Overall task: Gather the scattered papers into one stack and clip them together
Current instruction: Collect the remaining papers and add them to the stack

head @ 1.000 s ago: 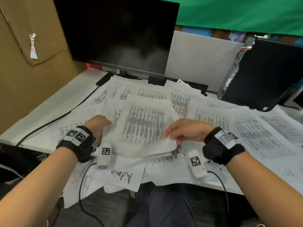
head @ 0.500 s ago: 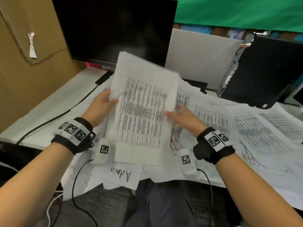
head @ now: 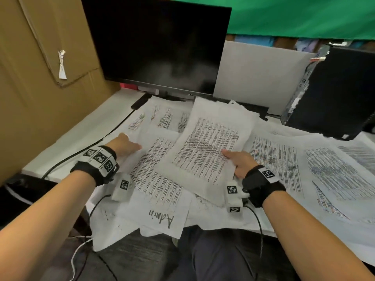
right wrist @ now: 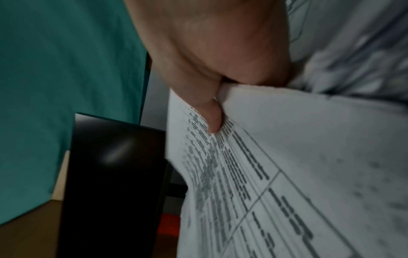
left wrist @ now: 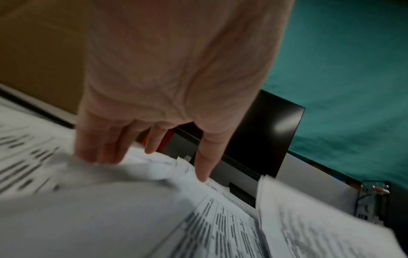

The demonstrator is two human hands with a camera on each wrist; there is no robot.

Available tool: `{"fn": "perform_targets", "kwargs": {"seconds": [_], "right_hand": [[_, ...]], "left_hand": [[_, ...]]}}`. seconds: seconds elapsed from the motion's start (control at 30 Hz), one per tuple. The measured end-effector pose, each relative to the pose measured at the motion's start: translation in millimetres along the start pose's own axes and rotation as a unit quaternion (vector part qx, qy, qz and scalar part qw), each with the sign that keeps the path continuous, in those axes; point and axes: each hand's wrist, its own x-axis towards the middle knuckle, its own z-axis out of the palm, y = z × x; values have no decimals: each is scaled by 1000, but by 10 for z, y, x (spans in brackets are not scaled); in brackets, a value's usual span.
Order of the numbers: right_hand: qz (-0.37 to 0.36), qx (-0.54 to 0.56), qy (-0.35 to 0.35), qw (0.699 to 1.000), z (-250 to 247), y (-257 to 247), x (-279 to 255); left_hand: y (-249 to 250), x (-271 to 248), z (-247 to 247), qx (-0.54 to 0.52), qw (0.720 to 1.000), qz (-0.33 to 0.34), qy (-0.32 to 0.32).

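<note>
Printed sheets lie scattered over the white desk [head: 85, 126]. My right hand [head: 237, 161] pinches a gathered stack of papers [head: 205, 151] by its right edge, thumb on top, holding it tilted just above the loose sheets. In the right wrist view the thumb [right wrist: 212, 111] presses on the stack [right wrist: 287, 174]. My left hand [head: 123, 146] is off the stack and rests at the upper left corner of a loose sheet [head: 158, 171]. Its fingers [left wrist: 203, 162] are straight and touch the rumpled paper [left wrist: 110, 209]. No clip shows in any view.
A dark monitor [head: 158, 43] stands at the back, a black computer case [head: 341, 94] at the right, a cardboard wall [head: 40, 78] at the left. A black cable [head: 81, 153] crosses the desk's left part. More sheets [head: 332, 175] cover the right side; a sheet marked "Admin" [head: 162, 218] overhangs the front edge.
Both hands lifted the stack upright, then it came down tilted to the right. My left hand let go of it and moved left onto a loose sheet.
</note>
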Motion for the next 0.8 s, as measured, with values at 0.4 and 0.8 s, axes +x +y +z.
{"fn": "perform_targets", "kwargs": {"seconds": [0.4,0.8], "right_hand": [[-12,90,-79,993,-120,251,168],[-21,84,-103,991,-114,265,161]], "left_hand": [[179,-251,-120,-23,966,182,183],[847,-842,-1232,-68,792,346,498]]}}
